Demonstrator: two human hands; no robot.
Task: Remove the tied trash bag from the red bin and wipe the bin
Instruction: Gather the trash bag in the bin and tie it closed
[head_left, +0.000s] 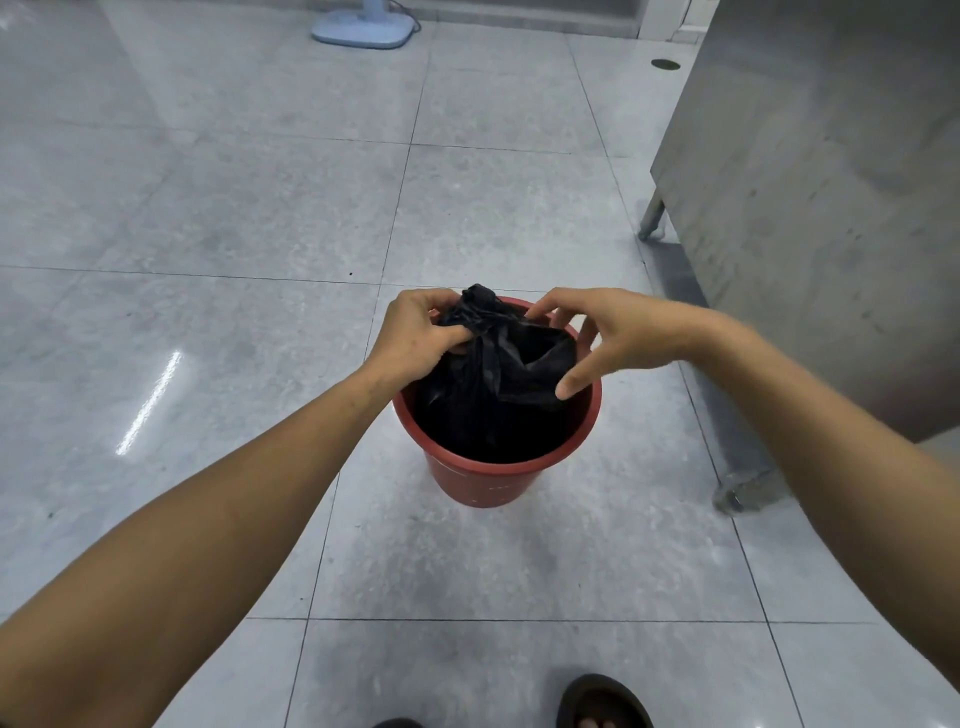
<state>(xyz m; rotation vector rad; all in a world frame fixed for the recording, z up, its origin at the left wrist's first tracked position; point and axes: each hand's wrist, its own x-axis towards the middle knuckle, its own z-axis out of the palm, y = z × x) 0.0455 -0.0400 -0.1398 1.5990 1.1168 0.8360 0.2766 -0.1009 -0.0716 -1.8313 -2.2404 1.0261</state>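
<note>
While I look down from the head camera, the grey tiled floor (260, 208) fills most of my view, and I take the red bin (485, 480) standing on it as my landmark. Beyond the bin and to its right stands a stainless steel cabinet (831, 182) on metal legs, well apart from the bin. Far behind the bin, near the top edge, I see the pale blue base of a fan (363, 28). On the near side of the bin, at the bottom edge, a dark sandal (602, 701) shows. Inside the bin sits the black trash bag (498, 395), its gathered neck rising above the rim and tied in a knot. My left hand (415, 332) is clenched around the bag's neck at the far-left side of the bin. My right hand (618, 338) hovers over the bin's right rim, fingers spread; its fingertips are at the knot, and I cannot tell whether they pinch it.
</note>
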